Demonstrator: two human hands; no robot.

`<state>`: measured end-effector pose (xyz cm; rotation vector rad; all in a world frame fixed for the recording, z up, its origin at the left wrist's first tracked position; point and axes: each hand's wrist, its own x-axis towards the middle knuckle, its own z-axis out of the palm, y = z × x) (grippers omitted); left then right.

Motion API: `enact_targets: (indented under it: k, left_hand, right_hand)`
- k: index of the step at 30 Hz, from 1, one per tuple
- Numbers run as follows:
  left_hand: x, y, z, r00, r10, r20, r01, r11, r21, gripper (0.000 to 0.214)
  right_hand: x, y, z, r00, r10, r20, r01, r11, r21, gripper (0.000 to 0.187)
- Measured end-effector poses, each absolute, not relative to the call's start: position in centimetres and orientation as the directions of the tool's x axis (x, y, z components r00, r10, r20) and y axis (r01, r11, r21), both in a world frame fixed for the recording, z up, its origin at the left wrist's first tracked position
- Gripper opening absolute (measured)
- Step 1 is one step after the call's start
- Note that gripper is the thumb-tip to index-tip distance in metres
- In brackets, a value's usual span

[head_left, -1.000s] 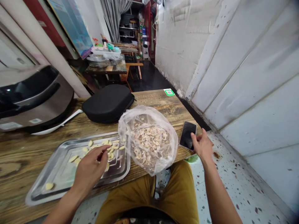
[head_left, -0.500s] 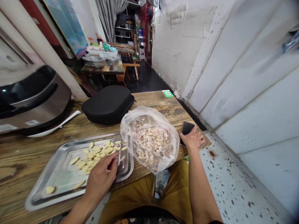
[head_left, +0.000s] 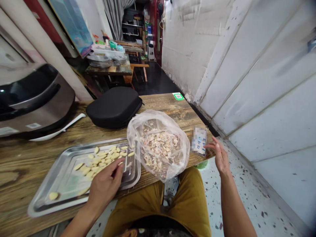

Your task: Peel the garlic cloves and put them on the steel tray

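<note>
My left hand (head_left: 105, 186) rests on the near rim of a steel tray (head_left: 59, 194), fingers curled, a fingertip touching the peeled garlic cloves (head_left: 103, 159) heaped in its middle. One lone clove (head_left: 53, 196) lies at the tray's left end. My right hand (head_left: 220, 157) hovers open, fingers apart, just right of a phone (head_left: 199, 141) lying lit on the table's right corner, not touching it. Between the hands stands a clear plastic bag (head_left: 159, 144) full of garlic skins.
A black zipped case (head_left: 115, 107) lies behind the bag, and a large silver and black cooker (head_left: 32, 98) with a white spoon (head_left: 59, 130) stands at the left. A green sticker (head_left: 178, 96) marks the wooden table's (head_left: 24, 158) far corner. A white wall runs along the right.
My right hand has lifted off the phone and drawn back to its right; the phone's screen is now lit. My left hand moved from the cloves to the tray's near rim.
</note>
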<state>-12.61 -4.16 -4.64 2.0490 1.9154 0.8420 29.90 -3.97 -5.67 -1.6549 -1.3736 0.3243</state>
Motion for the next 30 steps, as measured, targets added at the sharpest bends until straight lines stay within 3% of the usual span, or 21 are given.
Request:
enact_targets:
  k: [6,10,12,17,30]
  left_hand:
    - [-11.3,-4.0,-4.3,0.028,0.965,0.26,0.847,-0.161,0.506,0.035]
    - [-10.7,-3.8,-4.1,0.054,0.943,0.328,0.851,-0.214,0.479,0.035]
    - [-10.5,-3.8,-3.8,0.082,0.929,0.361,0.847,-0.256,0.466,0.033]
    - [-10.7,-3.6,-3.7,0.147,0.908,0.392,0.836,-0.326,0.441,0.03]
    - [-11.3,-3.7,-4.1,0.196,0.882,0.428,0.832,-0.38,0.403,0.028]
  right_hand:
    - [30.0,-2.8,-6.7,0.113,0.923,0.368,0.775,0.15,-0.614,0.045]
    - [31.3,-0.9,-6.9,0.237,0.878,0.417,0.88,-0.012,-0.475,0.05]
    - [31.9,-0.5,-6.9,0.309,0.845,0.437,0.848,-0.035,-0.53,0.053]
    - [31.4,-1.6,-6.7,0.32,0.835,0.447,0.717,0.095,-0.691,0.049]
    - [30.4,-0.5,-7.6,0.159,0.893,0.421,0.82,0.118,-0.56,0.049]
